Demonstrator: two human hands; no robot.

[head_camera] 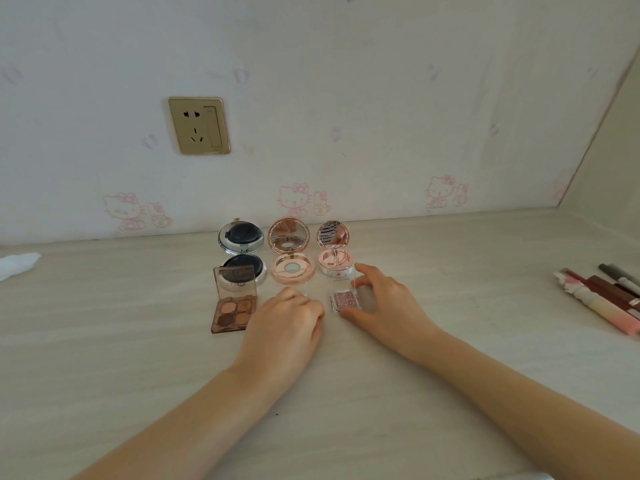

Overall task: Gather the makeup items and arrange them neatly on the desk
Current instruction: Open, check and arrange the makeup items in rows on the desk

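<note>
We see, L to R: white tissue [17,265] at desk's [450,258] 9 o'clock edge. Brown 4-pan palette [234,304], lid up. Behind it, 12 o'clock side: silver compact [241,252], rose-gold compact [290,251], pink compact [334,249], all open. Left hand [284,323] curled, contents hidden, can't tell. Right hand [384,299] pinches small clear glitter pot [343,299]. Pencils and tubes [602,299] at 3 o'clock.

3 round compacts stood open in a row near the wall: silver with dark puff [242,252], rose-gold [290,252], pink-and-white [335,252]. in front, brown 4-pan eyeshadow palette [234,301] lid up, small clear pink glitter case [345,298] lid up. pencils and tubes [604,299] lay far right.
</note>
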